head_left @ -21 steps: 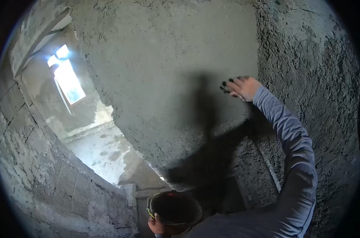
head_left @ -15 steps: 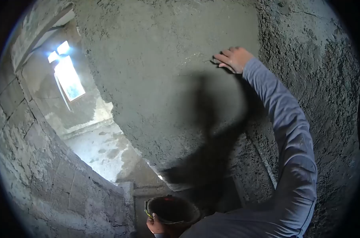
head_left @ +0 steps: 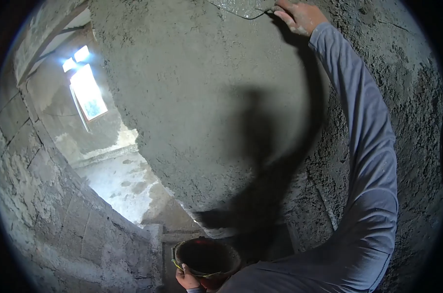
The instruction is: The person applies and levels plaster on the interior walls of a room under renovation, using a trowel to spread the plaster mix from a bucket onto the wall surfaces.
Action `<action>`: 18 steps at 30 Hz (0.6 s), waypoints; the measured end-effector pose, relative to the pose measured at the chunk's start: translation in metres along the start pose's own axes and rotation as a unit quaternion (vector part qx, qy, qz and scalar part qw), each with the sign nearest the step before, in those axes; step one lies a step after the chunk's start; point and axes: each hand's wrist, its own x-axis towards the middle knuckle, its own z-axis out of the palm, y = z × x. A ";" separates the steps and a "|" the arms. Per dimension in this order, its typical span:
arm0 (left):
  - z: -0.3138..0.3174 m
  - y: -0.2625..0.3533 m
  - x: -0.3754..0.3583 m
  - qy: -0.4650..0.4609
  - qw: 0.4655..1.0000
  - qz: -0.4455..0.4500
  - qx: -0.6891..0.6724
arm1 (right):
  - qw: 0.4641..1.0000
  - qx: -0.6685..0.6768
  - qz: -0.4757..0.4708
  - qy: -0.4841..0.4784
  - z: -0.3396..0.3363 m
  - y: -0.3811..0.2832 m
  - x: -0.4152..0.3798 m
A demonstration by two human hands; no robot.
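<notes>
High on the wall, my right hand (head_left: 301, 17) is closed on the handle of a trowel (head_left: 239, 7). The trowel's blade lies against the wet grey mortar (head_left: 192, 73), its upper part cut off by the frame's top edge. Down below, my left hand (head_left: 187, 277) grips the side of a dark reddish bucket (head_left: 214, 282) near its yellowish handle. The bucket's inside is in deep shade, so its contents cannot be made out.
A rough, darker wall (head_left: 402, 122) meets the smoother mortar at the right. On the left stands a block wall (head_left: 75, 219). Beyond an opening are a bright window (head_left: 88, 93) and a pale floor patch (head_left: 118, 188). My shadow falls across the mortar.
My right hand has moved up the wall with the trowel, and more of the blade now shows. The bucket and my left hand appear slightly further left and higher.
</notes>
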 end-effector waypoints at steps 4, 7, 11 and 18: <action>0.012 0.002 0.012 -0.010 1.000 -0.012 0.006 | 0.999 0.027 -0.038 -0.012 0.065 0.001 -0.055; 0.019 0.013 0.016 -0.026 0.999 -0.019 0.036 | 0.984 0.079 -0.125 -0.104 0.089 -0.029 -0.129; 0.044 0.033 0.020 -0.056 0.998 -0.013 0.029 | 0.941 0.048 -0.202 -0.268 0.160 -0.066 -0.250; 0.069 0.042 0.020 -0.098 0.994 -0.040 -0.017 | 0.945 0.036 -0.230 -0.229 0.129 -0.074 -0.289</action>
